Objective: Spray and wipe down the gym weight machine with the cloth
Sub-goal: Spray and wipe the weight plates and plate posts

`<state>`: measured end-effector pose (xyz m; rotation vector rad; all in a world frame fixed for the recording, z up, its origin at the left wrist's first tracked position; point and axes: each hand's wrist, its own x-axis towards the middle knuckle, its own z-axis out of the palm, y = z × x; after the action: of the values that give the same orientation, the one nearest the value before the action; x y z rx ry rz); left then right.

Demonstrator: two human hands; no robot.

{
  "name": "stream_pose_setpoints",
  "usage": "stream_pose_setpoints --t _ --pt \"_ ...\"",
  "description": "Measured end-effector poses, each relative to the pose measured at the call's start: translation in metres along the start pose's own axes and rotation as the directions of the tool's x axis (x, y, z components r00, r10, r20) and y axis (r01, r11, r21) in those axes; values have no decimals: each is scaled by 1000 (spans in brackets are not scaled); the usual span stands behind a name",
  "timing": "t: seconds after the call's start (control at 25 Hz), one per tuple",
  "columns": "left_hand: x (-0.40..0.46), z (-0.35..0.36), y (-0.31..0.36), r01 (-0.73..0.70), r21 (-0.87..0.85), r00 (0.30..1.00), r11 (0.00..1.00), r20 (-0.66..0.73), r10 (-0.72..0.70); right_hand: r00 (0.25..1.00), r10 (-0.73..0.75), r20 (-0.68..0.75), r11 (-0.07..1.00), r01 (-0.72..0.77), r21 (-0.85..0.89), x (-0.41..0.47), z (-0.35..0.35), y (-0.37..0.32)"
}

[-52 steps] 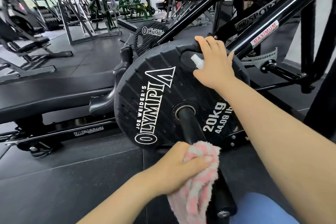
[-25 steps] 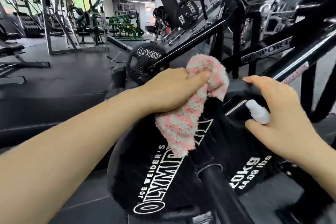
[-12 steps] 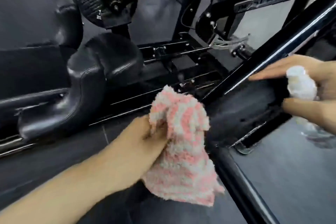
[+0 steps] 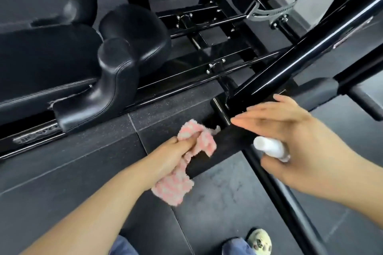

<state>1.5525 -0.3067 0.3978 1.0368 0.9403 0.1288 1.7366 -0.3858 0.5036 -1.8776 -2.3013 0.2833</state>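
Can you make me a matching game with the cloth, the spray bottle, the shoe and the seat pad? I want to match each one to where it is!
Things:
1. cloth
2. spray bottle
3. shoe
4. seat pad

Places:
A. at the bottom edge, on the floor
B. gripped in the left hand
C. on the machine, upper left
D. held in the right hand

Pairs: 1-B, 2-D, 3-A, 4-C
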Motion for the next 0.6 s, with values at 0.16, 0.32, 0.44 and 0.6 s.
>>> stream_pose_setpoints --t 0.16,0.32,0.44,0.6 --pt "-3 11 51 19 -29 995 999 103 -16 800 588 -122 809 -577 113 4 -25 20" --pt "23 31 114 -51 142 995 989 96 37 596 801 63 517 -740 430 4 -33 45" --pt "55 58 152 -114 129 985 985 143 95 645 763 32 562 -688 459 -7 -21 54" --pt "83 104 160 -120 394 932 911 360 -33 706 708 1 568 -571 592 -14 -22 65"
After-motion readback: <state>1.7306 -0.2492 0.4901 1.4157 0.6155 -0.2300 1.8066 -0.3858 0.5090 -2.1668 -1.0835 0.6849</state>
